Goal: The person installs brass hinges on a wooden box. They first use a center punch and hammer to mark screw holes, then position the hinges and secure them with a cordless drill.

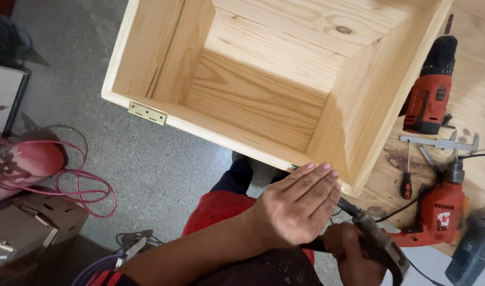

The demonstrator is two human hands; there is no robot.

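Observation:
An open box of pale wood (263, 100) lies in front of me, with a brass hinge (147, 113) fixed on its near rim at the left. My left hand (301, 204) is laid flat, fingers together, with its fingertips touching the near rim close to the box's right corner. Just below it my right hand (351, 251) is closed around a dark metal tool (377, 238). The tool's thin end points up toward the rim under my left fingers. What kind of tool it is I cannot tell.
On the wooden board to the right lie a red cordless drill (430, 90), a metal caliper (438, 142), a red-handled screwdriver (407, 184) and a red corded drill (438, 212). At the left are a pink cable (83, 182) and a cardboard box (36, 222) on the grey floor (147, 169).

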